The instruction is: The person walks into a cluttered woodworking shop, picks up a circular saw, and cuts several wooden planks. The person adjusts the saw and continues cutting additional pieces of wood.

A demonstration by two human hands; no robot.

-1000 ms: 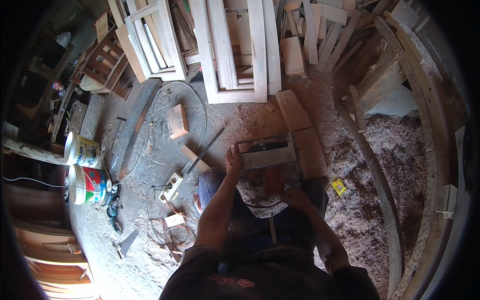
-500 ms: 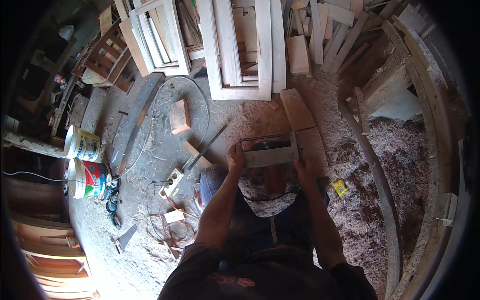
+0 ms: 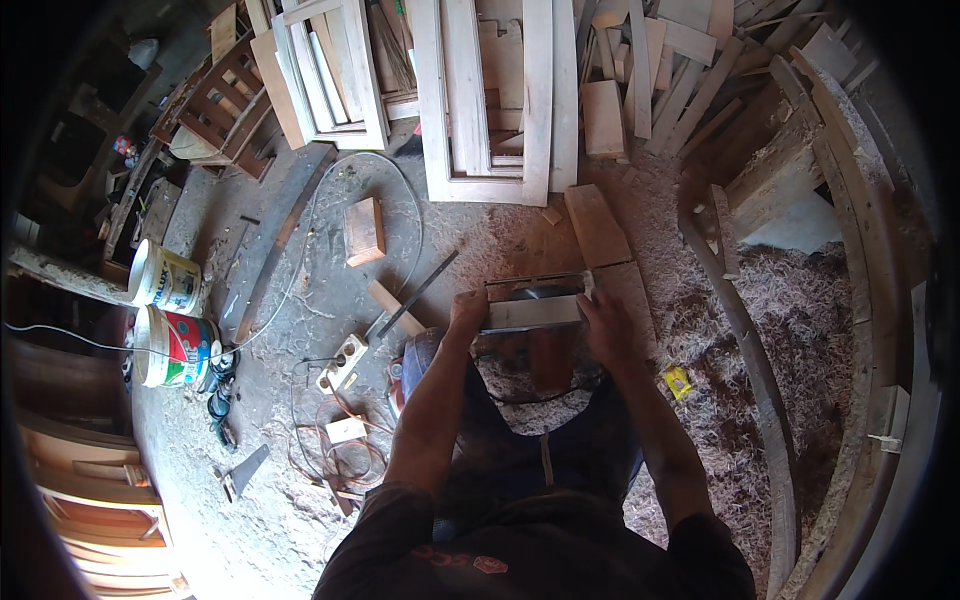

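Note:
Between my knees I hold a boxy, rectangular metal-framed thing (image 3: 532, 314) with a pale grey flat bar along its near side. A dark rounded part shows in the opening behind that bar; its exact kind I cannot make out. My left hand (image 3: 467, 309) grips its left end, fingers partly hidden. At the other end, my right hand (image 3: 600, 322) is closed around the corner. Under it, a reddish-brown upright piece (image 3: 548, 362) shows between my legs. Left of my knee lie a thin dark bar (image 3: 418, 294) and a short wooden piece (image 3: 396, 308).
A white power strip (image 3: 343, 364) with tangled cords lies left. Beyond are a wood block (image 3: 364, 232), two paint buckets (image 3: 165, 346), and a handsaw (image 3: 243, 472). Wooden frames (image 3: 490, 190) lean ahead. Planks (image 3: 598, 226) lie ahead right; shavings (image 3: 700, 440) cover the right floor.
The metal-framed thing has tilted, so its grey bar looks narrower and the dark rounded part shows differently. Both hands keep hold; my right hand has shifted slightly up its end.

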